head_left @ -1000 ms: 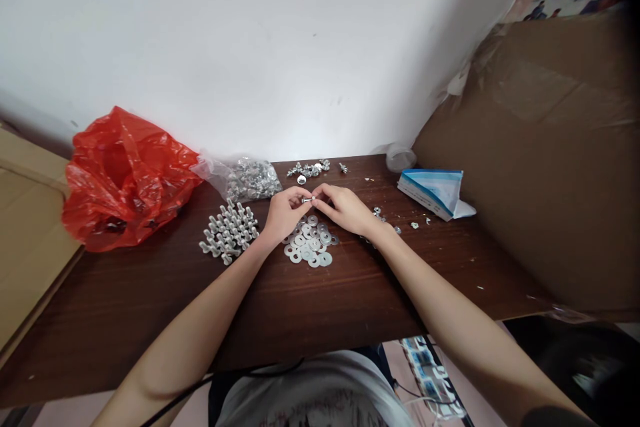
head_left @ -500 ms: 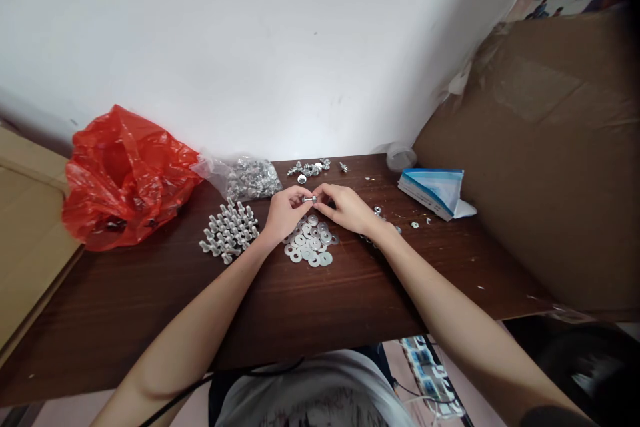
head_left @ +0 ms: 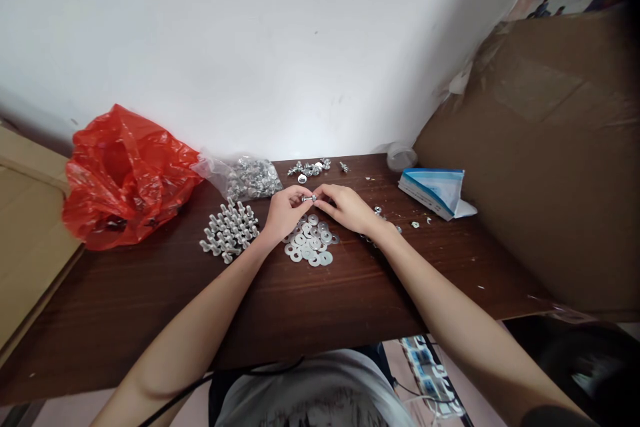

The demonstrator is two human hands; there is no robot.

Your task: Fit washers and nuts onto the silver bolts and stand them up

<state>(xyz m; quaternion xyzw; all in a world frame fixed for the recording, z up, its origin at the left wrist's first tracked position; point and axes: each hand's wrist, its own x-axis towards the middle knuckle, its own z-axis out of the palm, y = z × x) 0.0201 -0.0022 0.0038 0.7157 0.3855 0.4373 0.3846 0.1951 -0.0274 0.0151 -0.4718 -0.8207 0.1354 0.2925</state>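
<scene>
Between my fingertips lies a small metal bolt (head_left: 309, 198), roughly level, with a nut or washer near its right end. My left hand (head_left: 286, 212) pinches the bolt from the left. The fingertips of my right hand (head_left: 349, 208) close on its right end. Just below the hands, flat metal washers (head_left: 314, 245) lie in a loose pile. Many bolts (head_left: 229, 228) stand grouped to the left of my left hand. Small nuts (head_left: 379, 211) are partly hidden behind my right hand and wrist.
A clear bag of metal parts (head_left: 255, 177) and a red plastic bag (head_left: 125, 177) lie at the left. Assembled pieces (head_left: 310, 169) sit near the wall. To the right are a blue-and-white packet (head_left: 433, 190), a clear cup (head_left: 401, 157) and a large cardboard box (head_left: 545, 160).
</scene>
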